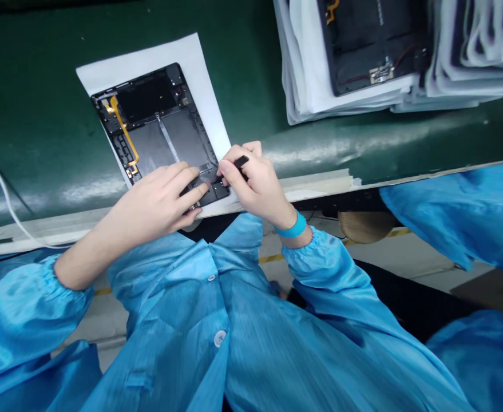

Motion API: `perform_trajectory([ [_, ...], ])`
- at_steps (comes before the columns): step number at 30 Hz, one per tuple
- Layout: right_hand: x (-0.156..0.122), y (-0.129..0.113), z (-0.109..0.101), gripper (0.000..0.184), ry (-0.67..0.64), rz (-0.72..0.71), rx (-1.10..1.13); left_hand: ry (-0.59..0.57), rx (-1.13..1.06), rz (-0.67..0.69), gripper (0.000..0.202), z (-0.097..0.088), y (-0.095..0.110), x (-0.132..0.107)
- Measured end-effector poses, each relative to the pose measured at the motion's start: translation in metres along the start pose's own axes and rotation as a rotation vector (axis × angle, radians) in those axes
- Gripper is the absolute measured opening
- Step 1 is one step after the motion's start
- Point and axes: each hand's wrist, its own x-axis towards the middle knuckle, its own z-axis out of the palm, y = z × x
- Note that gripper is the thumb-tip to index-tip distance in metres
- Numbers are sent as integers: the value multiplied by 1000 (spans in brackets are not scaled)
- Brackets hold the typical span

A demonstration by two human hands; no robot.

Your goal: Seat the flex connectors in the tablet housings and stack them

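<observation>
Head view: the right hand point(253, 177) clasps a black tool point(241, 162) at a near corner of an opened tablet housing point(186, 134).
The tablet housing lies left of that grip and beyond it, on a white sheet point(206, 94), its orange ribbon cable point(125, 131) along the side farthest from the tool; just left of the grip, the left hand point(161, 197) bends its fingers over the near edge, whether clasping anything I cannot tell; well apart, beyond and right, a second housing point(363, 51) rests on stacked sheets point(300, 86).
</observation>
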Motion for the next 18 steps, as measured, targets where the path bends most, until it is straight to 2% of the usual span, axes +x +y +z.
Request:
perform_trajectory([
  [4, 1, 2, 1, 44, -18, -48, 2, 42, -18, 17, 35, 3, -4, -3],
  [11, 1, 2, 1, 46, -69, -8, -20, 35, -7, 16, 31, 6, -8, -1],
  [18, 0, 1, 1, 45, -58, -22, -48, 68, 24, 74, 30, 1, -17, 0],
])
